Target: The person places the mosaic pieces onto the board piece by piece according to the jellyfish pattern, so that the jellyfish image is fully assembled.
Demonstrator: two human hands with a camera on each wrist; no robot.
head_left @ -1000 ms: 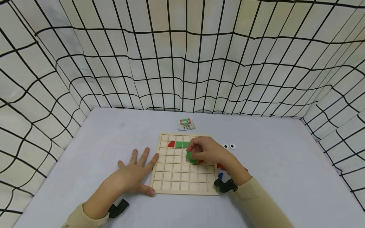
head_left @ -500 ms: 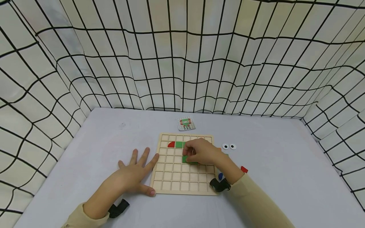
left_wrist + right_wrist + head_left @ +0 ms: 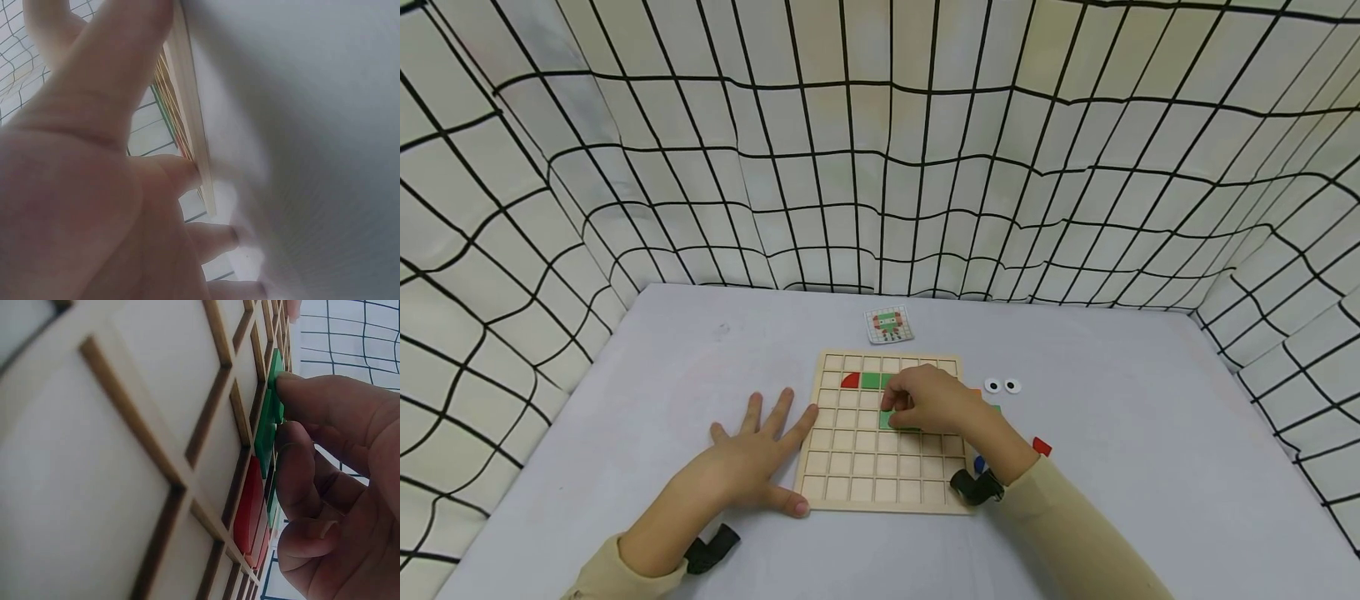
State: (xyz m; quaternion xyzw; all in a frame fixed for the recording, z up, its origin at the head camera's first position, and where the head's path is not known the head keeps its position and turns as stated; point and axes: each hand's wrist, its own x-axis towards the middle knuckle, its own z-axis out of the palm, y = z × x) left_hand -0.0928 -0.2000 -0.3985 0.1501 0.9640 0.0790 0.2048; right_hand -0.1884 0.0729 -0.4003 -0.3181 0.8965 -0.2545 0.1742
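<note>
A wooden grid board (image 3: 887, 506) lies on the white table. My right hand (image 3: 931, 402) is over its middle, thumb and index finger pinching a green square tile (image 3: 885, 420) at a cell. In the right wrist view the thumb touches that green tile's edge, with more green and a red tile (image 3: 249, 506) beside it. One row up sit a red rounded tile (image 3: 851, 381) and a green tile (image 3: 871, 381); my right hand covers the tiles farther right. My left hand (image 3: 745, 468) lies flat with fingers spread, thumb and index fingertips at the board's left edge.
Behind the board lies a small picture card (image 3: 890, 325). Two googly-eye discs (image 3: 993, 386) lie to its right. Loose red (image 3: 1042, 447), blue (image 3: 979, 464) and orange pieces (image 3: 976, 392) are partly behind my right arm. Black netting (image 3: 887, 158) surrounds the table.
My right hand has moved slightly left and brought the green tile down into the cell left of the lower green tile. Over the last half second it barely moves. The left hand stays still.
</note>
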